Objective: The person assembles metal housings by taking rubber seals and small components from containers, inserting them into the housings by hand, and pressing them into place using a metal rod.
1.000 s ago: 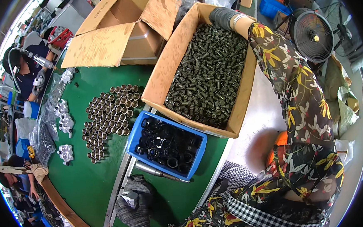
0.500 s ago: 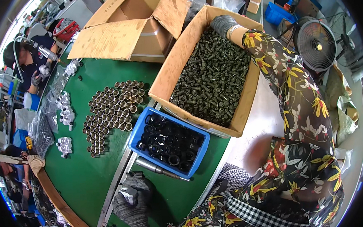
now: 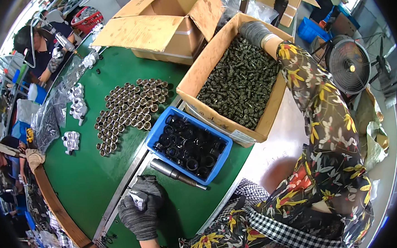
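My left hand (image 3: 141,209), in a dark grey knit glove, is closed around a small silver metal casting (image 3: 139,200) above the near part of the green table. Beyond it lies a steel rod tool (image 3: 174,172) with a stepped, narrower end. My right hand (image 3: 254,32), gloved alike, is inside the far end of an open cardboard box (image 3: 192,90). That box holds a heap of small dark metal fittings (image 3: 239,80). The right fingers point down and are mostly hidden, so what they hold does not show.
A blue bin (image 3: 225,156) of black rings stands against the cardboard box. Many short metal sleeves (image 3: 133,103) stand grouped on the green table (image 3: 79,181), with silver castings (image 3: 71,141) left of them. Beyond are another open carton (image 3: 143,34), a person (image 3: 39,47) and a fan (image 3: 349,67).
The whole view has shifted slightly. My left hand still grips the casting, and my right hand stays at the far end of the box.
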Action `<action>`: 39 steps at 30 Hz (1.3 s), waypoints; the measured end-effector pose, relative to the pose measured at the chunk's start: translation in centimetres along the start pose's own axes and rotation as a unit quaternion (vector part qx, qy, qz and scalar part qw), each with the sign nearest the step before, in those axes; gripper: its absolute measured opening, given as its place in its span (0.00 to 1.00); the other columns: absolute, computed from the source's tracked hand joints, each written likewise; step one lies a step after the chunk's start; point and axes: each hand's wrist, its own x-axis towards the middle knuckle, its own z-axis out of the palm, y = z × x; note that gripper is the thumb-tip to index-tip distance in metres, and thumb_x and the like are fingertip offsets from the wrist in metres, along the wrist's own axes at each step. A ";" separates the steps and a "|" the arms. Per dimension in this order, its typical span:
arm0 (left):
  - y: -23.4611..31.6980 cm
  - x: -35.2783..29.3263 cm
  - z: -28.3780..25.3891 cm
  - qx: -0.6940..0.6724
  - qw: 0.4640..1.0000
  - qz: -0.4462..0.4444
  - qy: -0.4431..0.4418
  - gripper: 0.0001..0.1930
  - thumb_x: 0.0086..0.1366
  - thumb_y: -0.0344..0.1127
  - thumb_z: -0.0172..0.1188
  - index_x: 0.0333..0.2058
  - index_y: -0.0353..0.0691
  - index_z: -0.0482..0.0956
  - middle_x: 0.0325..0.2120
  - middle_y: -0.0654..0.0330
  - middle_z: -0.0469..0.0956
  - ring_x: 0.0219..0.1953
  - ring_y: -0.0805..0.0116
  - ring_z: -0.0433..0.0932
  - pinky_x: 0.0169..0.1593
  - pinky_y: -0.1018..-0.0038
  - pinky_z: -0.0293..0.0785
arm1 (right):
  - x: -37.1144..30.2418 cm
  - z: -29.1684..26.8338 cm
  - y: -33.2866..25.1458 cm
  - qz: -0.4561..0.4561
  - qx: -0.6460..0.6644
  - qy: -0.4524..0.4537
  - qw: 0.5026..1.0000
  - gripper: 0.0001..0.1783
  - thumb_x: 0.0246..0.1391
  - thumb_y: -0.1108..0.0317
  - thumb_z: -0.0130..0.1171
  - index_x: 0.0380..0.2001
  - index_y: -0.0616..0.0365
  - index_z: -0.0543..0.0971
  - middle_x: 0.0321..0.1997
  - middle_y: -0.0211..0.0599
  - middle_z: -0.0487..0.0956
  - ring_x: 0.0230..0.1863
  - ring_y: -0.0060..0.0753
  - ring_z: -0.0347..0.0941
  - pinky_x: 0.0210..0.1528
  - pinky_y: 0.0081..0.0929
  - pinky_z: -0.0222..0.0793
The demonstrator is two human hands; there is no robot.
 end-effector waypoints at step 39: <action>4.7 -5.4 -9.6 -0.631 0.725 -0.193 0.197 0.25 0.64 0.49 0.60 0.49 0.33 0.71 0.36 0.58 0.76 0.35 0.72 0.76 0.35 0.78 0.74 | -22.9 -28.7 -37.8 -0.252 0.690 0.377 0.564 0.14 0.47 0.74 0.65 0.39 0.61 0.79 0.38 0.41 0.79 0.40 0.42 0.76 0.43 0.33 0.73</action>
